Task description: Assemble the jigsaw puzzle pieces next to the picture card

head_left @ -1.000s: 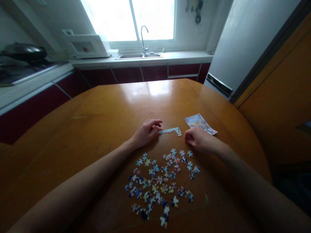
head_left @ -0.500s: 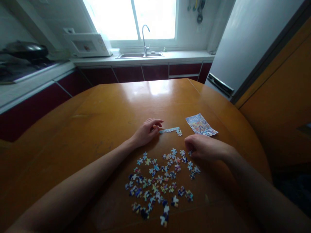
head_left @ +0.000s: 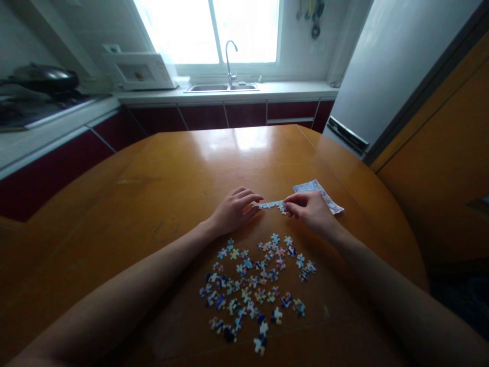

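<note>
Brown and glossy, the table (head_left: 183,173) runs out of frame at its near edge, where loose pieces (head_left: 252,281) lie heaped so closely that their prints blur together. Both forearms (head_left: 126,290) are cut off by the frame. Beyond the pieces, the left hand (head_left: 234,210) has its thumb and fingers apart around the left end of a joined strip (head_left: 269,205), hiding that end; contact is unclear. The right hand (head_left: 311,211) has thumb and forefinger drawn close at the strip's right corner; whether they pinch a piece or merely touch, I cannot tell. It also covers part of a printed leaflet (head_left: 311,185). Farther off are the sink (head_left: 208,88), a microwave (head_left: 139,71), a fridge (head_left: 397,66) cropped above and a washed-out window (head_left: 244,30).
</note>
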The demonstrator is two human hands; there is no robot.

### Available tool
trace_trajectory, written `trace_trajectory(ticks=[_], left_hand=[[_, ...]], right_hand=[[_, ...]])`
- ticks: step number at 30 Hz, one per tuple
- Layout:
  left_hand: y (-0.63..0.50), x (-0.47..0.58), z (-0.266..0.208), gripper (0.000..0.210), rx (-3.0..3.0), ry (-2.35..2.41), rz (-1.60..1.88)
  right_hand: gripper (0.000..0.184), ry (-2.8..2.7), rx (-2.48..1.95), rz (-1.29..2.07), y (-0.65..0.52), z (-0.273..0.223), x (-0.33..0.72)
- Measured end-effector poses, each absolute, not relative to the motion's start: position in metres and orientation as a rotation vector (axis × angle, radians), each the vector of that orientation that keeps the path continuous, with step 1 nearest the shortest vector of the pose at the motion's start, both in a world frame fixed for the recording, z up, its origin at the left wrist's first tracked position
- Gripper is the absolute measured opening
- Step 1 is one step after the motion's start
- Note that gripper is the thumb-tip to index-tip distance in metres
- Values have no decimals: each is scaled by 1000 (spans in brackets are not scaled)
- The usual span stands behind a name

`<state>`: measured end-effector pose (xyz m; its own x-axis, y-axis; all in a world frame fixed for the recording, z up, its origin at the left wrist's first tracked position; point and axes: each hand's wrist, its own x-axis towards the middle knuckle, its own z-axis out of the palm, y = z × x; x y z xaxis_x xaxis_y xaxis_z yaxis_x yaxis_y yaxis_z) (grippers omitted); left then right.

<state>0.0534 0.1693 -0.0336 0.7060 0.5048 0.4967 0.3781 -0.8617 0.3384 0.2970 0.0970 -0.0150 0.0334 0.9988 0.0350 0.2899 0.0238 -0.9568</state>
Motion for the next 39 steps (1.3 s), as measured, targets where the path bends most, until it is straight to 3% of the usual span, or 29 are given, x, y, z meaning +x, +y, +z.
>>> trace_trajectory(ticks=[5,14,24,34,39], left_hand=[[152,64,-26,22,2809,667,915],[145,66,-30,20,2704,671,1099],[145,69,-27,10,2529,628,1204],[146,67,-26,1,2517,511,1245],[149,67,-30,15,2498,535,1258]], right_hand=[[16,-1159,-1341,1285,89,-19,278],[22,-1106,-1251,1391,78,-24,266],[27,-1267,-1217,1160,83,-17,268],[10,-1599,-1041,949,88,-22,274],[5,-1758,-1045,665,99,-27,287]])
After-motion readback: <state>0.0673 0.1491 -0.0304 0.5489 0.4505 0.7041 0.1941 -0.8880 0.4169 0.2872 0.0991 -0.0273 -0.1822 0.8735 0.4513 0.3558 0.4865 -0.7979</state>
